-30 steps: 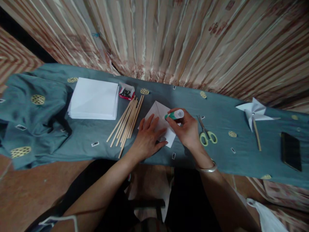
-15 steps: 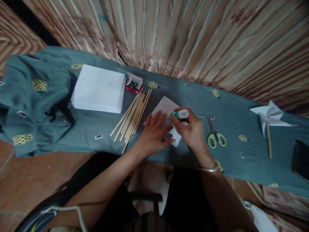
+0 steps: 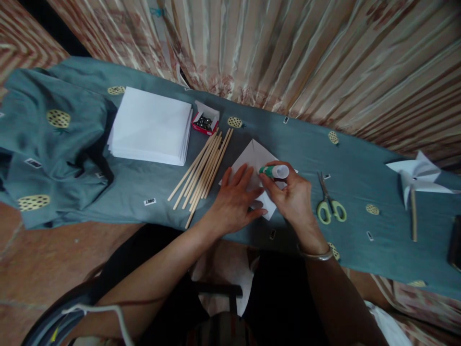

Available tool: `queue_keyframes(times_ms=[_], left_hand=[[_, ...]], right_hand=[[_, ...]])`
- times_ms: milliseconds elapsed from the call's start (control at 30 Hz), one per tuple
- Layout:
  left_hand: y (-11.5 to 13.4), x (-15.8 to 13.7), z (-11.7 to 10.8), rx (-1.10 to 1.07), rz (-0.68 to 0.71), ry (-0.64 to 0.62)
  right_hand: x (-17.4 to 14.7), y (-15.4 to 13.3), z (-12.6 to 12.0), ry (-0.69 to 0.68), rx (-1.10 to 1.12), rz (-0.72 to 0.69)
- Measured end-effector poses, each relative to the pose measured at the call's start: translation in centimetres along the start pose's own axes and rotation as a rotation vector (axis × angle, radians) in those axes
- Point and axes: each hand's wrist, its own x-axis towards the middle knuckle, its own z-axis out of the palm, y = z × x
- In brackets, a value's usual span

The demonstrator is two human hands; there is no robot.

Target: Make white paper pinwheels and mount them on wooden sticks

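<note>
A square of white paper (image 3: 252,152) lies turned cornerwise on the cloth, partly hidden under both hands. My left hand (image 3: 236,197) rests flat across its left side, fingers spread. In my right hand (image 3: 291,194) is a green and white glue stick (image 3: 274,171), pinched by the fingers and tilted, its green end towards the middle of the paper. Whether the tip touches the sheet I cannot tell. Just right of this hand lie scissors (image 3: 329,204) with light green handles. Left of the paper is a loose bunch of thin wooden sticks (image 3: 201,170).
A stack of white paper (image 3: 151,126) sits at the left, beside a small red box (image 3: 205,117) of shiny metal pieces. A white paper pinwheel (image 3: 415,179) on a stick lies at the right, near a dark object (image 3: 455,245). A pleated curtain (image 3: 273,53) hangs behind the table.
The view has shifted slightly, so most things on the table appear a little further right. Both hands stay on the paper, and the glue stick now points more sideways.
</note>
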Motion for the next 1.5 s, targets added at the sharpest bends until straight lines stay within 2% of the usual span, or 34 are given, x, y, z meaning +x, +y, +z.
queue_keyframes(times_ms=[1033,1500], left_hand=[[-0.1,0.1,0.1,0.003,-0.008,0.002],[0.1,0.1,-0.1,0.02,-0.02,-0.021]], right_hand=[[-0.6,-0.4,0.1,-0.101,0.057,-0.029],[-1.0,0.1,-0.4,-0.062,0.036,-0.045]])
